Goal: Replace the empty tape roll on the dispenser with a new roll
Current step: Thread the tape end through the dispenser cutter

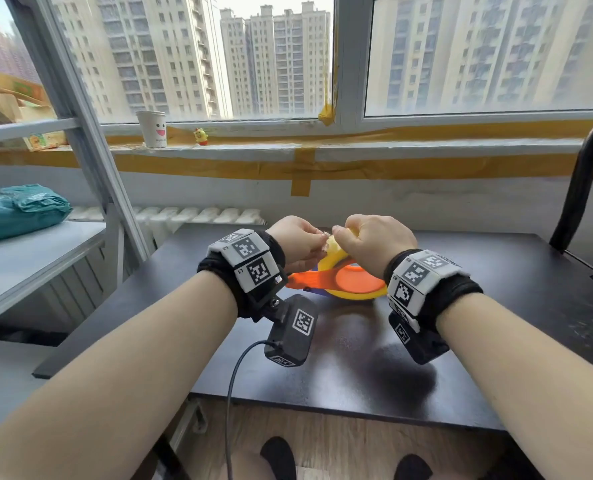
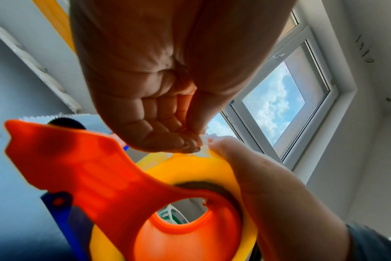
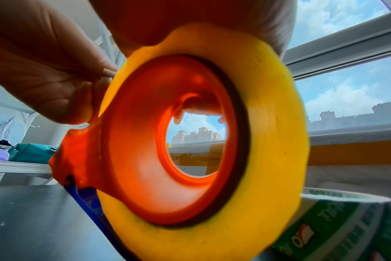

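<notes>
A yellow tape roll sits on the hub of an orange dispenser, held tilted just above the black table. My left hand pinches the roll's loose, crinkled tape end at the top of the roll. My right hand grips the roll's top edge, and one finger shows through the hub hole. The right wrist view looks straight through the roll and the orange hub. A blue part hangs under the dispenser's neck. Its toothed metal cutter shows in the left wrist view.
A green and white printed roll lies on the table right of the dispenser. A grey shelf with a teal bag stands at the left behind a metal post. A paper cup stands on the window sill. A black tube rises at the right.
</notes>
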Demonstrator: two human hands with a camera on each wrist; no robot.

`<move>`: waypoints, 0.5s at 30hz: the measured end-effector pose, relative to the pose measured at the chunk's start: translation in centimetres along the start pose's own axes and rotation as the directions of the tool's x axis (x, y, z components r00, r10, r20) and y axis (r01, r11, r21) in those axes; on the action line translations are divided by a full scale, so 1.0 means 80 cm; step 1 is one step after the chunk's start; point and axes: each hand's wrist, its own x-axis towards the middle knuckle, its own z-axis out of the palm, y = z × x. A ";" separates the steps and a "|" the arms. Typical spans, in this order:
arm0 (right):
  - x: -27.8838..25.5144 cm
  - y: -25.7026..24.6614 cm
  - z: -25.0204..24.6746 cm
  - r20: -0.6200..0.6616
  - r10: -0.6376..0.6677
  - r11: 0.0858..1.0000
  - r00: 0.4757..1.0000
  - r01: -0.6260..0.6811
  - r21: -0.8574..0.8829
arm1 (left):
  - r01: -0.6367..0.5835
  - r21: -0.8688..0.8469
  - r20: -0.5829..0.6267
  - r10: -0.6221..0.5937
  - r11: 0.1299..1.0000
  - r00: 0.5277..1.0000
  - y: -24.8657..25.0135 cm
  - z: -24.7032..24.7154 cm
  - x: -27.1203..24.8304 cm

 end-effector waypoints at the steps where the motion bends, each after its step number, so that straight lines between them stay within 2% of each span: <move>1: 0.000 -0.001 0.000 -0.002 0.000 1.000 1.000 0.000 0.003 | 0.006 0.045 -0.015 -0.005 0.999 1.000 0.001 -0.002 -0.001; 6: 0.004 0.005 0.002 -0.012 0.035 0.999 0.999 -0.034 0.031 | 0.053 0.292 -0.136 -0.014 0.955 0.991 -0.004 -0.025 0.001; 11: 0.004 0.012 0.000 -0.013 0.057 0.995 0.998 -0.056 0.080 | 0.165 0.264 -0.141 -0.131 0.950 0.981 -0.024 -0.049 0.001; 15: 0.005 0.004 0.000 -0.008 0.046 0.998 0.999 -0.045 0.048 | 0.180 0.236 -0.144 -0.148 0.955 0.978 -0.025 -0.051 -0.003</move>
